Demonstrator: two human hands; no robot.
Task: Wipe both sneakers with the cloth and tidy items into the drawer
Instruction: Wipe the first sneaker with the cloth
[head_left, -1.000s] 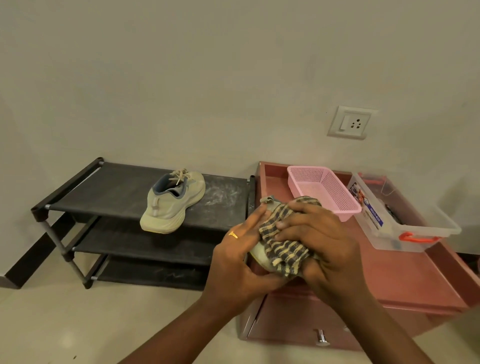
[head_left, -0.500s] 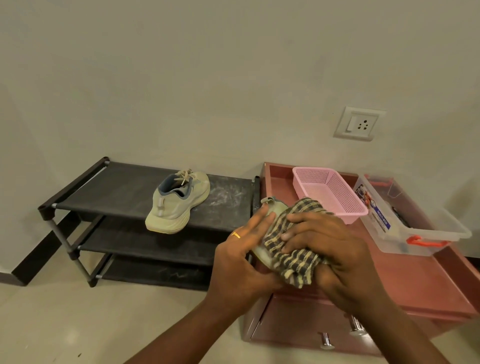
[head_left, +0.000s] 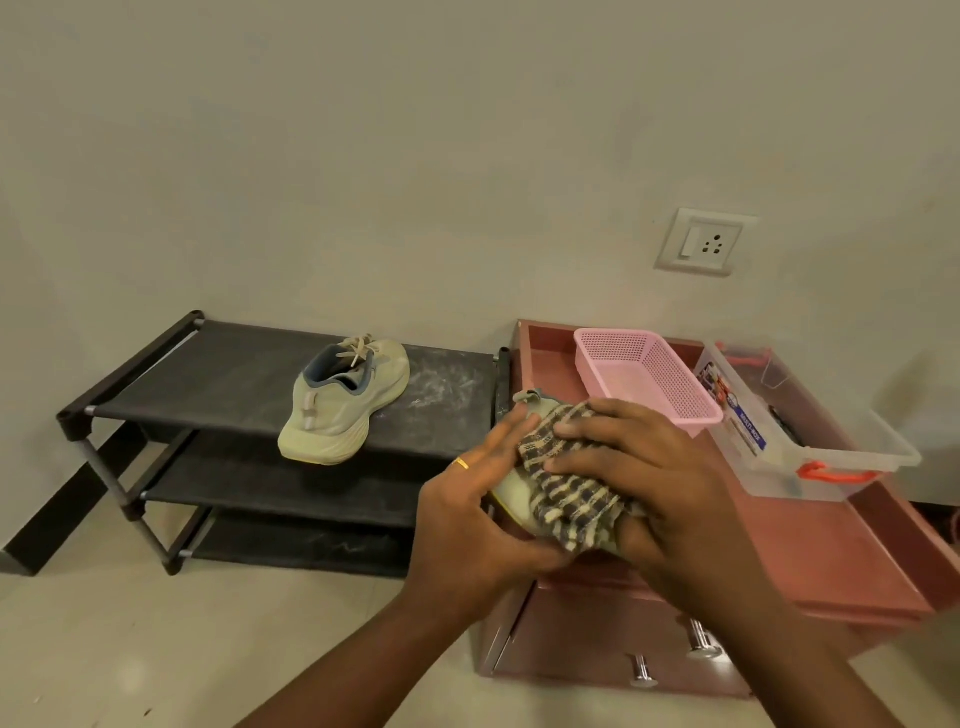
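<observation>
Woven checked cloth (head_left: 571, 493), perforated pink plastic basket (head_left: 649, 374), dusty matt fabric rack shelf (head_left: 218, 379)

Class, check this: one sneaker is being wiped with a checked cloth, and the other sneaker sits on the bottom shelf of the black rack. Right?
Not quite. The head view shows the other sneaker on the top shelf of the black rack, not the bottom. The held sneaker is indeed being wiped with the checked cloth.
</observation>
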